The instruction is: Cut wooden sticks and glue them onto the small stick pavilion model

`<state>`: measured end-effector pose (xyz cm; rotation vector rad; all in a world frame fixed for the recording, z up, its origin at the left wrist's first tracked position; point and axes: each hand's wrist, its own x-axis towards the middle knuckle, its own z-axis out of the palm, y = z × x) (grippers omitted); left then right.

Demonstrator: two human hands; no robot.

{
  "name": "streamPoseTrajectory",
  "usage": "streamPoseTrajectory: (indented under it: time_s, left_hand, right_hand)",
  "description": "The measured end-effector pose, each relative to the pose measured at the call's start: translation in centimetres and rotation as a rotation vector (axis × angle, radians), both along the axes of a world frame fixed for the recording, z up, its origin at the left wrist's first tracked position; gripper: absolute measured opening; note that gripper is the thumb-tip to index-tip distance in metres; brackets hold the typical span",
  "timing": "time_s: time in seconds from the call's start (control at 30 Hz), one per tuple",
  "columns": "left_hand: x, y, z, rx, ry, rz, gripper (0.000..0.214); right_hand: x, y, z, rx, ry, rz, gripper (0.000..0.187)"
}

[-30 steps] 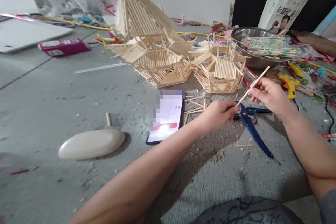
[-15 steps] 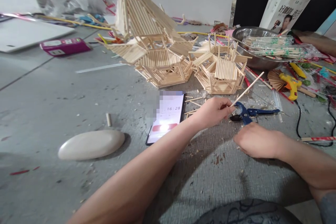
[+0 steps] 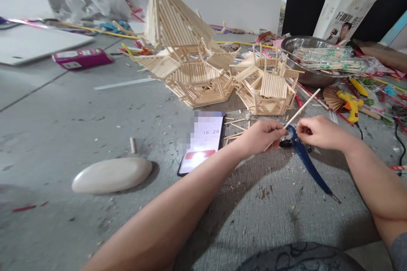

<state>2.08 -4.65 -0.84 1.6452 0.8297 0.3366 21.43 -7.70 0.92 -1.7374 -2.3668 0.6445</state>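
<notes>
My left hand pinches the near end of a thin wooden stick, which slants up to the right. Its lower end sits at the jaws of the blue cutters lying on the grey floor. My right hand is curled over the cutters' upper handle just right of the jaws. The lower handle runs out toward me on the right. Short cut sticks lie just left of my left hand.
A phone with a lit screen lies left of my hands, beside a smooth pale stone. Two stick-built models stand behind. A steel bowl of packed sticks, a yellow glue gun and clutter fill the right.
My right hand let go of the stick's far end, dropped to the floor by the cutters, then came up onto their handle. The cutters turned, and the left hand kept the stick.
</notes>
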Motion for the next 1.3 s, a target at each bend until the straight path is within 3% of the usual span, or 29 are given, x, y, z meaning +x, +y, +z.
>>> streamPoseTrajectory:
  time_s: [0.17,0.27,0.33,0.47,0.57,0.73,1.3]
  left_hand:
    - [-0.1,0.2,-0.2,-0.091,0.002,-0.024,0.018]
    - [-0.1,-0.1,-0.2,-0.188,-0.008,-0.086,0.015]
    - [0.0,-0.5,-0.2,-0.26,-0.027,-0.16,0.012]
    - [0.5,-1.2,-0.5,-0.384,-0.057,-0.266,0.012]
    - [0.6,-1.2,-0.7,-0.438,-0.092,-0.259,0.016]
    - [0.4,-0.7,-0.9,-0.394,-0.116,-0.189,0.016]
    - [0.8,0.0,-1.3,-0.258,-0.045,-0.128,0.015]
  right_hand:
    - [1.6,1.8,-1.5,-0.071,0.575,-0.271,0.02]
    - [0.7,1.8,-1.9,-0.162,0.947,-0.329,0.026]
    - [-0.3,1.7,-2.1,-0.189,1.065,-0.332,0.026]
    - [-2.2,1.8,-2.4,-0.289,1.101,-0.304,0.022]
    - [-2.9,2.2,-2.4,-0.338,1.104,-0.295,0.02]
    - [-3.0,3.1,-2.5,-0.301,1.154,-0.362,0.02]
    - [-3.3,4.4,-2.5,-0.209,1.187,-0.41,0.014]
